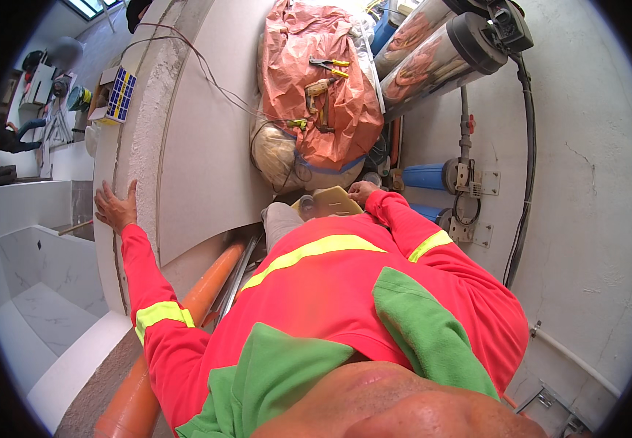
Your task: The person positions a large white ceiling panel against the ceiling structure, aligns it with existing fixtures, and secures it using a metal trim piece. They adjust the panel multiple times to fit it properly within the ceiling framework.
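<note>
My left hand [117, 208] lies with fingers spread on the rough top of a low wall [139, 146] at the left. My right hand [363, 191] is closed at the right edge of a yellow slotted panel [336, 202], just in front of my body; its fingertips are partly hidden. Beyond the panel, an orange-red sheet [309, 44] covers a bulky heap. On the sheet rest a yellow-and-black clamp [330, 67] and a worn, brownish hand tool [319, 102]. A second yellow clamp [298, 124] sits lower down, joined to a thin cable [214, 77].
Clear cylinders with black caps [440, 55] lean at the back right. Blue filter housings [425, 177] and a black hose [528, 146] line the right wall. An orange pipe [217, 281] runs by my left side. A patterned box [117, 95] stands on the wall; another person [20, 136] is far left.
</note>
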`<move>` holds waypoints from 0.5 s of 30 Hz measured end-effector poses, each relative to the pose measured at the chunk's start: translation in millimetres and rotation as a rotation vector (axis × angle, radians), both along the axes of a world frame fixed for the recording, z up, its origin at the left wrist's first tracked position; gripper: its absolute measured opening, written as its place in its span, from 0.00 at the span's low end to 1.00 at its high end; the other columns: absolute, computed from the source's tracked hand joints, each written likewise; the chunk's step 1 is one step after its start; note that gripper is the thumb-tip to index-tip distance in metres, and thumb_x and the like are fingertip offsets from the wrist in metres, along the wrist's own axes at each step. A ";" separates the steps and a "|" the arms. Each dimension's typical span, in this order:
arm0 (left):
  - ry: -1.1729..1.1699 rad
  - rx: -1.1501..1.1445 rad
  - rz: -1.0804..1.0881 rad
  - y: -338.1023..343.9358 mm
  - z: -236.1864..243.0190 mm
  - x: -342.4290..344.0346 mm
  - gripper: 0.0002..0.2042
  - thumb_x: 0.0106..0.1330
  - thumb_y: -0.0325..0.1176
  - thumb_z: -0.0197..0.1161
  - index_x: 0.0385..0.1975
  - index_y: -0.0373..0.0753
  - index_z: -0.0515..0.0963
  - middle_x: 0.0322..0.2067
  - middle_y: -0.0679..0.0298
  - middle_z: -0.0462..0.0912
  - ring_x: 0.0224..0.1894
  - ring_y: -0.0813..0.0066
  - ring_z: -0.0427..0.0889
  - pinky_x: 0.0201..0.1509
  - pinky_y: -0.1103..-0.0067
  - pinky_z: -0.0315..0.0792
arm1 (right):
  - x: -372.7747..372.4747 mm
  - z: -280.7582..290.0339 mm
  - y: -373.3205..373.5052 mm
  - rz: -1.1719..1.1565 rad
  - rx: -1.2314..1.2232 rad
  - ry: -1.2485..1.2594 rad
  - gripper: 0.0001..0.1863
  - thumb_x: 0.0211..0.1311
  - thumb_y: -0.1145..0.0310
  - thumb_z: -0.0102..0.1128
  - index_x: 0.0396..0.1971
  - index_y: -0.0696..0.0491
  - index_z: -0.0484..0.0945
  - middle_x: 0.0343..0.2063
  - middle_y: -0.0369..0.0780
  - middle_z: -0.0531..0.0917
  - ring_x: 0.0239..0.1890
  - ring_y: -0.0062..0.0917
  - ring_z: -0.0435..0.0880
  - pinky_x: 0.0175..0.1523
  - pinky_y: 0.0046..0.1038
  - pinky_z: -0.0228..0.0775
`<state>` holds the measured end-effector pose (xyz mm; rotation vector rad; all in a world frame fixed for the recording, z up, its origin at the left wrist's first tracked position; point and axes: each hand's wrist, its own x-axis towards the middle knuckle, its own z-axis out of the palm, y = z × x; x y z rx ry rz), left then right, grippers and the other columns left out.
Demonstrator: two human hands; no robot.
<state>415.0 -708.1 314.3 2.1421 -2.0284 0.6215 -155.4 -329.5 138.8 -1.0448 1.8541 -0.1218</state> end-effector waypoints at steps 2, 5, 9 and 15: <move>-0.004 -0.016 -0.014 1.1 0.9 0.2 0.47 0.51 0.76 0.59 0.68 0.53 0.64 0.65 0.57 0.65 0.71 0.58 0.59 0.71 0.47 0.51 | 0.7 0.5 0.9 -0.005 0.020 0.023 0.15 0.59 0.57 0.65 0.39 0.52 0.85 0.32 0.40 0.87 0.36 0.27 0.85 0.43 0.30 0.76; -0.030 0.015 0.037 -1.5 0.3 -1.5 0.47 0.51 0.76 0.59 0.68 0.53 0.63 0.65 0.57 0.65 0.71 0.58 0.59 0.71 0.47 0.51 | -0.7 2.3 -4.1 0.015 0.061 0.019 0.15 0.59 0.57 0.65 0.39 0.52 0.85 0.32 0.40 0.87 0.36 0.27 0.85 0.43 0.30 0.76; 0.013 -0.001 0.007 -7.5 -1.6 -5.1 0.47 0.51 0.76 0.59 0.68 0.53 0.63 0.66 0.57 0.64 0.71 0.58 0.58 0.71 0.47 0.51 | -3.7 4.1 -13.5 -0.017 0.039 -0.004 0.15 0.59 0.57 0.65 0.38 0.52 0.85 0.32 0.40 0.87 0.36 0.27 0.85 0.43 0.30 0.76; 0.024 0.005 0.004 -7.0 -0.8 -5.1 0.47 0.51 0.75 0.59 0.68 0.53 0.63 0.66 0.56 0.64 0.72 0.58 0.58 0.72 0.47 0.50 | -5.2 -1.6 -14.0 -0.031 0.045 -0.012 0.15 0.59 0.58 0.65 0.39 0.53 0.85 0.33 0.40 0.87 0.37 0.27 0.86 0.44 0.29 0.76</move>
